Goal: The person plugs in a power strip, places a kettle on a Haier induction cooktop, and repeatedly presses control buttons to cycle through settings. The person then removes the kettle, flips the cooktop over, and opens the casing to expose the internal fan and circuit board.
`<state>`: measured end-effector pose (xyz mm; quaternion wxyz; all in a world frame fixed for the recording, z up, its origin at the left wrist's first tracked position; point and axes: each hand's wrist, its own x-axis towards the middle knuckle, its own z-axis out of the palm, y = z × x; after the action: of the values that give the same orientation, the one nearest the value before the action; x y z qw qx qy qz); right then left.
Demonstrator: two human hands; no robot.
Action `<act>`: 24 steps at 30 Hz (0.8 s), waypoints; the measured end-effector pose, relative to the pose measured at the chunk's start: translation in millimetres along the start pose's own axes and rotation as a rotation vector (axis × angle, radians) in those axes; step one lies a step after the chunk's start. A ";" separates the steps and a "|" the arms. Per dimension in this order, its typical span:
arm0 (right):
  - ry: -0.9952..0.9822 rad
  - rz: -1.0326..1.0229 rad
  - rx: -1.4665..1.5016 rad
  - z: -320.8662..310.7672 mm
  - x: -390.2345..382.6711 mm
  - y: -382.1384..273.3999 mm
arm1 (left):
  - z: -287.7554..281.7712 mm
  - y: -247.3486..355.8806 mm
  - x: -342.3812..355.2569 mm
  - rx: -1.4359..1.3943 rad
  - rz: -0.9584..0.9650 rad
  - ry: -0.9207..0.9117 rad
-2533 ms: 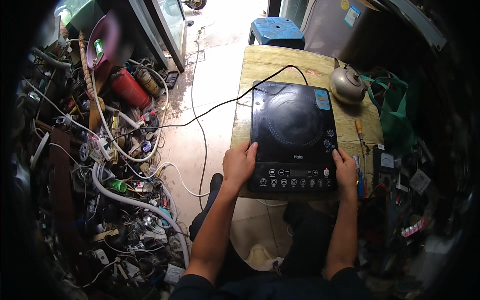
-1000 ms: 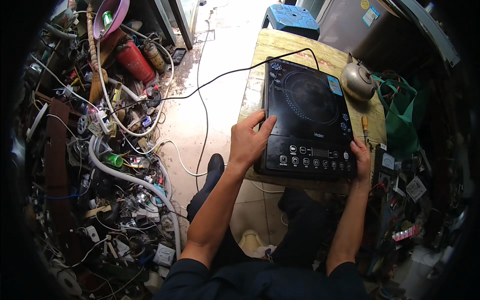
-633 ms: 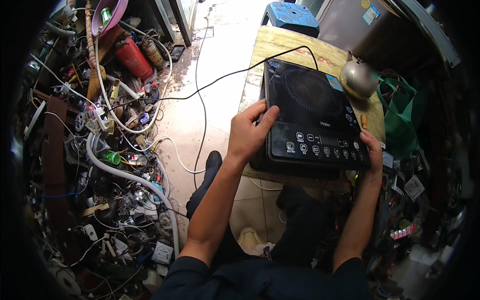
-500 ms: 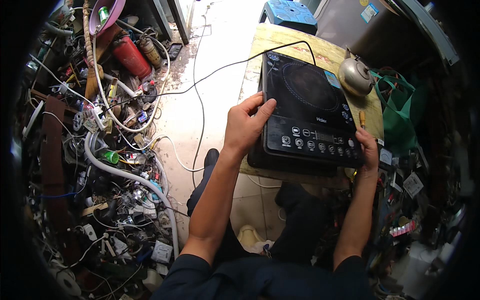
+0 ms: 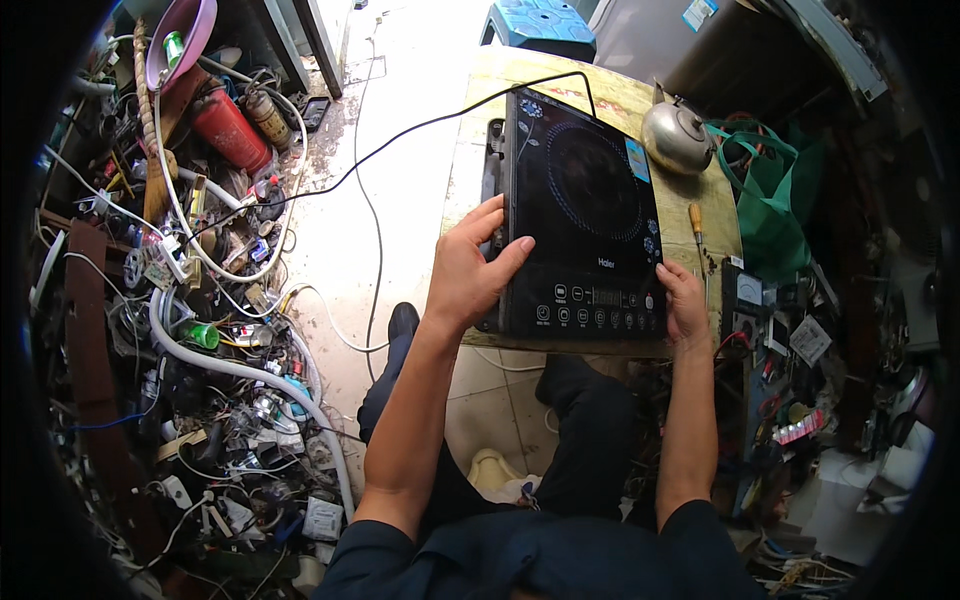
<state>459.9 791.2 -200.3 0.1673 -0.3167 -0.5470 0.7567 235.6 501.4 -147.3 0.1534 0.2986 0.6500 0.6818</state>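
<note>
A black induction cooker (image 5: 590,200) with a glossy top and touch buttons lies over the near part of the table. My left hand (image 5: 472,262) grips its left edge, thumb on top and fingers along the side. At the lower right corner, my right hand (image 5: 684,300) holds the opposite edge. The top panel looks tilted up at the left, and a dark lower casing (image 5: 493,160) shows beyond that edge. How far the two parts are separated cannot be told. A black power cord (image 5: 420,146) runs from the cooker's far side to the left.
On the yellowish table (image 5: 640,85) stand a metal kettle (image 5: 678,138) and a screwdriver (image 5: 697,224). A green bag (image 5: 770,195) hangs at the right, near an analog meter (image 5: 746,292). Cables and scrap parts clutter the left, with a red cylinder (image 5: 231,130). A blue stool (image 5: 540,25) stands behind.
The cooker's top has tilted and shifted relative to its casing, uncovering the casing along the left side. Both hands moved with it. The whole view has shifted slightly.
</note>
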 end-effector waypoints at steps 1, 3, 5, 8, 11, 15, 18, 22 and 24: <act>0.044 -0.025 0.011 0.9 -2.0 3.2 | -0.3 1.9 -2.2 -0.006 -0.012 0.001; 0.018 0.012 0.065 -7.6 2.0 10.7 | 1.6 7.7 -6.1 0.000 0.014 0.005; 0.021 0.029 0.042 -13.6 6.5 12.9 | 6.7 6.2 -6.8 -0.030 0.040 0.026; 0.065 0.019 -0.104 -12.6 11.0 10.3 | 10.6 1.2 -10.7 0.158 0.172 0.067; 0.111 0.019 -0.234 -5.8 10.4 4.8 | 7.2 2.8 -9.9 0.062 0.028 0.053; 0.244 -0.173 -0.681 -3.2 19.0 -8.4 | 11.5 4.3 -18.9 0.043 -0.052 0.093; 0.236 -0.475 -0.978 11.5 55.2 -49.9 | 15.4 7.6 -18.1 -0.012 -0.051 0.124; 0.034 -0.735 -1.026 120.9 110.4 -115.3 | 14.1 3.3 -16.8 0.012 0.057 0.177; -0.013 -0.743 -1.160 158.2 142.8 -130.7 | 13.1 4.1 -18.0 0.024 0.049 0.185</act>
<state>236.8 807.7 -88.7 0.2156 -0.1420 -0.9369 0.2358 258.2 500.7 -147.4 0.0723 0.2519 0.6619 0.7023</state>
